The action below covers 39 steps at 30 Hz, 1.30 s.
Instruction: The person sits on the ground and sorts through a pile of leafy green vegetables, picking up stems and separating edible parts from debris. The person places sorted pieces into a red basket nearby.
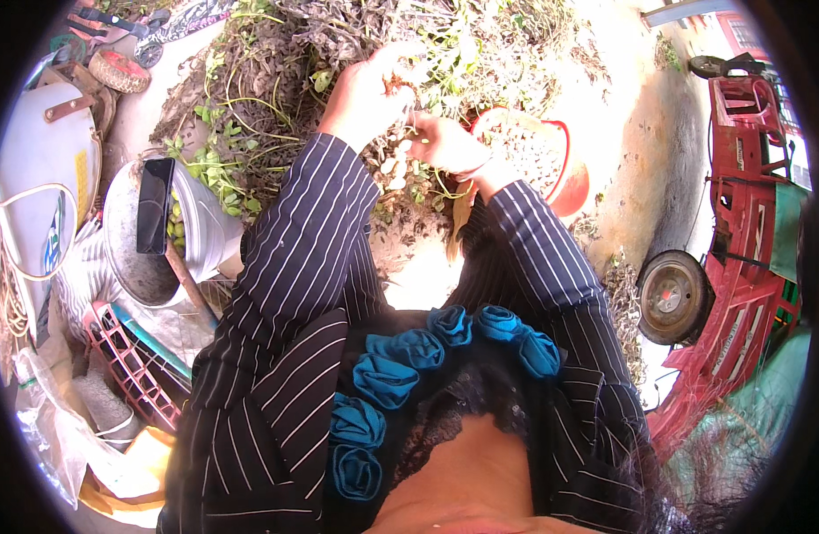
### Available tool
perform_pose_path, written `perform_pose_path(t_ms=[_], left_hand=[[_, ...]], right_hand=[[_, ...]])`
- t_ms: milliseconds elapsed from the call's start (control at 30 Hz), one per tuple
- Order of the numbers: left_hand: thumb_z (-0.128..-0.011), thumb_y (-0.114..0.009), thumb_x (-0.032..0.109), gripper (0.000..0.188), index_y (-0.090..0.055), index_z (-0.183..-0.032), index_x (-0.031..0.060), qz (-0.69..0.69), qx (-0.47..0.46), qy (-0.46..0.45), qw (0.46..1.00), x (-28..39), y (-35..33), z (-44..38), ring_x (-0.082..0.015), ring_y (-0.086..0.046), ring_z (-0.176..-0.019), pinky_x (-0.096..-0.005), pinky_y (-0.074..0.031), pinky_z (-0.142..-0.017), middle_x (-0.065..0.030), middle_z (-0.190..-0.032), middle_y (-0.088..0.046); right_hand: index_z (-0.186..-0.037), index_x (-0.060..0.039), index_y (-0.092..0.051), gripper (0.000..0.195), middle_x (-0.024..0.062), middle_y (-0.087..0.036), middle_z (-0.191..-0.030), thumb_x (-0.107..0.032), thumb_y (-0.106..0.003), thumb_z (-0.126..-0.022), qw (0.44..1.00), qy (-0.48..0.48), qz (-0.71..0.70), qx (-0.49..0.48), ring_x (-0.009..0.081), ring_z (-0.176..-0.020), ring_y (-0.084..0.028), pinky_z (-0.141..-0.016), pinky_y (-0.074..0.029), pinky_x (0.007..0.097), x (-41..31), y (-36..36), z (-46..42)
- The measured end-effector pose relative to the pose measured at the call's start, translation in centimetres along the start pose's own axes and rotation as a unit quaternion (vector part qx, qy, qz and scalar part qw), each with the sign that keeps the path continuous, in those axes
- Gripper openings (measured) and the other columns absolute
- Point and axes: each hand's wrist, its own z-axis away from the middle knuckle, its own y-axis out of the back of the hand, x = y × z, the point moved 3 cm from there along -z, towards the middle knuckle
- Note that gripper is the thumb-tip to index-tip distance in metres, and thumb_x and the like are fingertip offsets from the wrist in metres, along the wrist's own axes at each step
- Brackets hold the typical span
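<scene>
My left hand grips a peanut plant by its stems and brown roots, in strong sunlight. Pale peanut pods hang in a cluster just below it. Close by, my right hand has its fingertips pinched at the pods; glare blurs exactly which one they hold. Behind my right wrist stands a red container holding many loose peanuts. A large heap of pulled peanut plants, part dried and part green, spreads out before me beyond both hands.
On my left a grey-white bucket lies tipped, with a black phone across its mouth. A red plastic crate and a clear plastic bag are nearer. A red vehicle with a large wheel stands right.
</scene>
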Motion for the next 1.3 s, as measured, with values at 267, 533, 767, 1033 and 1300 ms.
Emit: perform_pose_path(t_ms=[267, 533, 767, 1033, 1300], left_hand=[[-0.076, -0.063, -0.006, 0.070, -0.049, -0.141, 0.0168, 0.068, -0.036, 0.007, 0.997, 2.2, -0.2, 0.9, -0.0118, -0.065, -0.077, -0.0261, -0.055, -0.071, -0.0084, -0.097, -0.071], [-0.075, -0.083, 0.013, 0.079, -0.046, -0.144, 0.0155, -0.021, 0.002, -0.048, 0.999, 2.2, 1.8, 1.3, -0.0123, -0.063, -0.089, -0.0285, -0.053, -0.088, -0.0046, -0.104, -0.070], [-0.074, -0.086, 0.028, 0.032, -0.065, -0.087, 0.0076, -0.194, 0.092, -0.001, 0.977, 1.5, 4.2, 2.0, -0.0081, -0.057, -0.072, -0.0245, -0.051, -0.068, 0.0006, -0.077, -0.060], [-0.078, -0.075, 0.054, 0.066, -0.066, -0.111, -0.0019, -0.150, -0.048, 0.091, 0.983, 1.0, 2.6, 3.4, -0.0250, -0.066, -0.092, -0.0339, -0.053, -0.086, -0.0136, -0.101, -0.067], [-0.078, -0.076, 0.044, 0.052, -0.070, -0.103, -0.0015, -0.205, -0.004, 0.026, 0.978, 1.3, 3.4, 3.0, -0.0293, -0.064, -0.096, -0.0379, -0.051, -0.087, -0.0164, -0.105, -0.067]], right_hand=[[-0.109, -0.0061, -0.065, 0.019, -0.0020, -0.065, -0.089, -0.017, -0.068, -0.094, 0.936, 0.015, -0.348, 0.041, 0.0084, -0.079, -0.058, -0.077, -0.050, 0.0257, -1.4, -2.8, -0.1], [-0.102, -0.0070, -0.065, 0.010, -0.0012, -0.063, -0.080, -0.009, -0.059, -0.094, 0.886, -0.042, -0.444, 0.129, 0.0071, -0.066, -0.057, -0.055, -0.048, 0.0220, -1.7, -0.7, 0.5], [-0.089, -0.0038, -0.063, 0.010, -0.0004, -0.061, -0.072, -0.012, -0.059, -0.091, 0.846, -0.040, -0.467, 0.253, 0.0077, -0.053, -0.051, -0.046, -0.040, 0.0224, -2.4, 1.9, 1.7], [-0.088, -0.0058, -0.064, 0.024, -0.0016, -0.060, -0.069, -0.025, -0.054, -0.099, 0.910, 0.030, -0.333, 0.245, 0.0061, -0.063, -0.053, -0.059, -0.043, 0.0235, -6.9, 1.1, 2.2], [-0.088, -0.0066, -0.062, 0.015, -0.0010, -0.062, -0.075, -0.019, -0.059, -0.097, 0.921, 0.076, -0.310, 0.222, 0.0067, -0.062, -0.053, -0.060, -0.044, 0.0230, -6.4, 0.8, 2.2]])
